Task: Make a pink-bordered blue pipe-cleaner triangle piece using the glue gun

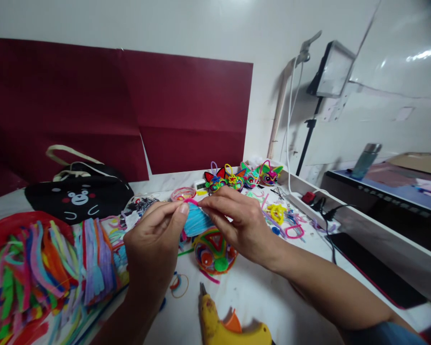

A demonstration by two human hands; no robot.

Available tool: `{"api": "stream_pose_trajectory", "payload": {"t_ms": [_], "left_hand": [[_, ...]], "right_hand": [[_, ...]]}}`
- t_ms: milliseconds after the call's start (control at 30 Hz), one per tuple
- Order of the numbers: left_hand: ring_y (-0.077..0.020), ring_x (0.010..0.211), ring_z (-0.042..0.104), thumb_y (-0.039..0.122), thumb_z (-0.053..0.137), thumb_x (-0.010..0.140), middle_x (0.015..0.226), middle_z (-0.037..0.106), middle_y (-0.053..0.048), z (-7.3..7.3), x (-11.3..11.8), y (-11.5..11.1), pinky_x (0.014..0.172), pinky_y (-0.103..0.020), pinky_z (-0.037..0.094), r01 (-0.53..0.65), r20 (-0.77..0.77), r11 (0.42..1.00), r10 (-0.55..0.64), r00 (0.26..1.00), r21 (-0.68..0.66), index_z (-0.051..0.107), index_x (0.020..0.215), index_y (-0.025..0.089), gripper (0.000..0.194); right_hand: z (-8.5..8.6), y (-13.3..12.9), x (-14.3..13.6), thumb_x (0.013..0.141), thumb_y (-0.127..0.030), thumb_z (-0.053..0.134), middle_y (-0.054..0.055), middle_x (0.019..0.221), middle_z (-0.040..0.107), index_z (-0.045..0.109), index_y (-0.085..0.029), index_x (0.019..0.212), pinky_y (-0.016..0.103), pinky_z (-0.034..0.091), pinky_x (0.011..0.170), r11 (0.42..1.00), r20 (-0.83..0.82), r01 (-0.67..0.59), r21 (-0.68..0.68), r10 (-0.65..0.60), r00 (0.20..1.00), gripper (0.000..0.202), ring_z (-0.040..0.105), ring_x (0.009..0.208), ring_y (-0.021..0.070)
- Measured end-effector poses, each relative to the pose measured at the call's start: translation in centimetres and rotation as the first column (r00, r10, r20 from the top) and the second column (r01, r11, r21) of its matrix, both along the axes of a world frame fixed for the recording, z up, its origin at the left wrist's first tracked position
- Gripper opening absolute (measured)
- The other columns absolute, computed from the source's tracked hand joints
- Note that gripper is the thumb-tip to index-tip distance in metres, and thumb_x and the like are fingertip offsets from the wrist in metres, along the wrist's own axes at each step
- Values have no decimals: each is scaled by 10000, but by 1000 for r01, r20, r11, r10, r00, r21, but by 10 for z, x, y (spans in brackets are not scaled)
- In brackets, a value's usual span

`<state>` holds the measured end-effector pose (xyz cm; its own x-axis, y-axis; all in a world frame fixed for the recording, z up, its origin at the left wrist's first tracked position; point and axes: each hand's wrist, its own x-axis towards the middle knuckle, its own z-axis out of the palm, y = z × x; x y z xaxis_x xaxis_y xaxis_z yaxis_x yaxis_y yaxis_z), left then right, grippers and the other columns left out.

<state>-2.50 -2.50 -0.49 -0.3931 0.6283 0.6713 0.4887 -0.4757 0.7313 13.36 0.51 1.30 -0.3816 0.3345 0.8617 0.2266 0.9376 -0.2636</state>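
Between my two hands a short pink pipe cleaner (191, 201) is held up over the table. My left hand (156, 242) pinches one end between thumb and forefinger. At the other end, the fingertips of my right hand (242, 223) are pressed together on it. Just behind and below them lies a bundle of light blue pipe cleaners (197, 221). A colourful coiled pipe-cleaner face (216, 256) with orange and green round parts sits under my right hand, partly covered by it. Closer to me rests a yellow hot glue gun (219, 330), its nozzle pointing away.
Several finished pipe-cleaner animal heads (251, 177) stand along the back. Left are a red basin (28, 220) of pipe cleaners and a black bag (79, 194). Yellow pieces (276, 213) lie right, near a power strip (319, 211) and a black phone-like slab (377, 270).
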Motion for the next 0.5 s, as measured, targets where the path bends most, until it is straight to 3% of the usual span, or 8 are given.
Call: {"api": "stream_pose_trajectory", "payload": {"t_ms": [500], "left_hand": [[-143, 749, 654, 333, 703, 764, 825, 705, 18, 0, 4, 2, 659, -231, 537, -8, 86, 1000, 8, 996, -6, 748, 797, 239, 110]], "right_hand": [[1, -3, -4, 942, -102, 469, 75, 873, 632, 650, -120, 1005, 264, 517, 706, 999, 28, 41, 0, -41, 999, 193, 590, 807, 135]]}}
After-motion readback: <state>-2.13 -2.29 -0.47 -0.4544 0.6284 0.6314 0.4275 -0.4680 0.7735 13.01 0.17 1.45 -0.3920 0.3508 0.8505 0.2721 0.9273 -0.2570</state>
